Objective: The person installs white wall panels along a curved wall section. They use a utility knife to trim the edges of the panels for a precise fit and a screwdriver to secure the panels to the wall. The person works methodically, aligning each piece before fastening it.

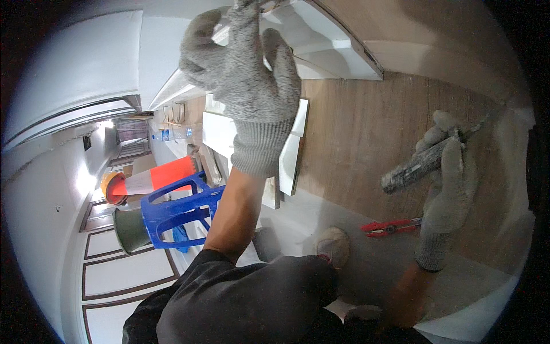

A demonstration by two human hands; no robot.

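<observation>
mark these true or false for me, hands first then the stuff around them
1. The left hand and the right hand are both gloved. True.
2. The right hand grips a streaked cylindrical handle. True.
3. The red tool is in the left hand. False: neither hand grips it; it shows near the right wrist.
4. The stool is yellow. False: it is blue.
5. The green bucket is at the picture's right edge. False: it is in the left part, beside the stool.
6. The cone is orange and white. True.

A scuffed grey-black tool handle (413, 166) is held aslant, butt exposed.
</observation>
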